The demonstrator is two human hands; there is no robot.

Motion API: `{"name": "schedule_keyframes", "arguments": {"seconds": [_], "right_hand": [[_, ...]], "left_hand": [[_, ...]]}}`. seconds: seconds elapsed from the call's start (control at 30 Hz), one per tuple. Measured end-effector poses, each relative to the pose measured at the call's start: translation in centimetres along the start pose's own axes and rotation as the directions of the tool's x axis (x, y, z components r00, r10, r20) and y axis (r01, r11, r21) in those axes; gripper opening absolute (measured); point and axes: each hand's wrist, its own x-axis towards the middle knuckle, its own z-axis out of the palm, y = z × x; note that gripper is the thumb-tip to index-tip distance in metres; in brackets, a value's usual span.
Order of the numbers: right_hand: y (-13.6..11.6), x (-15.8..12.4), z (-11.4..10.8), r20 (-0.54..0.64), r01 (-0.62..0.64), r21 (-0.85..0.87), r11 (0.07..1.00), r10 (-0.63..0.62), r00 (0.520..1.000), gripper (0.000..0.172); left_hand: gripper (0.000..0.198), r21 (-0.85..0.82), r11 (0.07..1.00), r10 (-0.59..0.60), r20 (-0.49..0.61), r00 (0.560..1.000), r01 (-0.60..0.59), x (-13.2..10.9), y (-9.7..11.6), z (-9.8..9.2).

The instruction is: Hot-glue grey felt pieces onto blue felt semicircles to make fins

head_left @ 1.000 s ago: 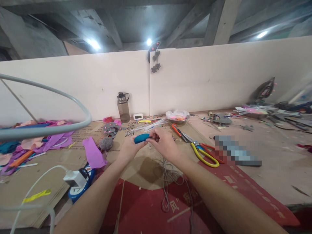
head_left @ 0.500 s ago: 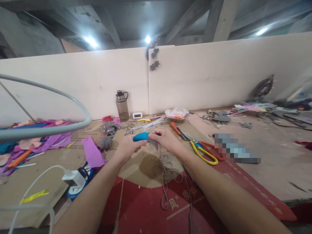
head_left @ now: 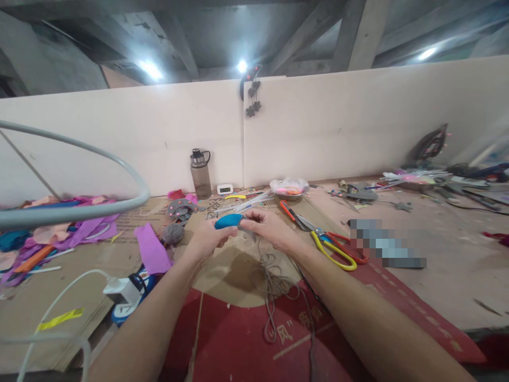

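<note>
A blue curved piece [head_left: 228, 221] with a grey right end is held up over the cardboard in front of me. My left hand [head_left: 204, 237] pinches its left side, thumb along the lower edge. My right hand [head_left: 271, 229] is closed on the grey end, its fingertips close to the left thumb. Grey yarn [head_left: 274, 281] hangs below that end and lies in loose loops on the cardboard. Whether the grey end is wound yarn or cloth I cannot tell.
Scissors [head_left: 334, 249] lie right of my right forearm. A ball of grey yarn [head_left: 173, 233] and purple cloth [head_left: 153, 248] are at left, near a plugged-in white adapter [head_left: 121, 291]. A bottle [head_left: 200, 175] and a bowl [head_left: 290, 193] stand at the back.
Both hands keep hold of the blue piece, which has tilted slightly and shifted a little left. The right fingers have moved slightly at the grey end.
</note>
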Motion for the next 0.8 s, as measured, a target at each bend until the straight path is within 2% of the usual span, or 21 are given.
{"name": "schedule_keyframes", "arguments": {"seconds": [0.07,0.13,0.23,0.37,0.5,0.6,0.67,0.8], "right_hand": [[-0.2,-0.2,0.1,-0.024,0.012,-0.105,0.994,-0.015,1.0,0.024],[-0.3,-0.3,0.1,-0.064,-0.018,-0.127,0.992,0.01,0.998,0.023],[-0.3,-0.3,0.2,-0.075,-0.059,-0.066,0.996,0.054,0.996,0.027],[0.4,0.0,0.0,-0.028,-0.07,0.021,0.997,0.071,0.997,0.039],[1.2,0.6,-0.2,-0.018,-0.073,0.131,0.989,0.076,0.997,0.053],[1.3,0.7,-0.5,-0.022,-0.098,0.176,0.979,0.103,0.994,0.058],[1.1,0.6,-0.7,-0.049,-0.095,0.118,0.988,0.101,0.994,0.057],[0.6,0.2,-1.2,-0.114,-0.001,-0.199,0.98,-0.022,0.993,0.038]], "left_hand": [[0.022,0.018,1.0,0.006,-0.001,1.0,-0.006,-0.2,0.2,0.2],[0.021,0.028,1.0,0.008,0.006,1.0,-0.008,-0.3,0.5,0.5],[0.02,0.017,1.0,0.0,0.022,1.0,0.0,-0.5,0.7,0.7],[0.022,-0.043,0.999,-0.022,0.061,0.998,0.025,-0.2,0.3,0.5],[0.027,-0.208,0.973,-0.078,0.13,0.989,0.104,0.4,-0.2,-0.1],[0.029,-0.296,0.943,-0.108,0.152,0.982,0.15,0.6,-0.4,-0.4],[0.028,-0.301,0.942,-0.112,0.126,0.986,0.146,0.7,-0.4,-0.5],[0.028,-0.254,0.965,-0.061,0.002,0.998,0.059,0.9,-0.5,-0.4]]}}
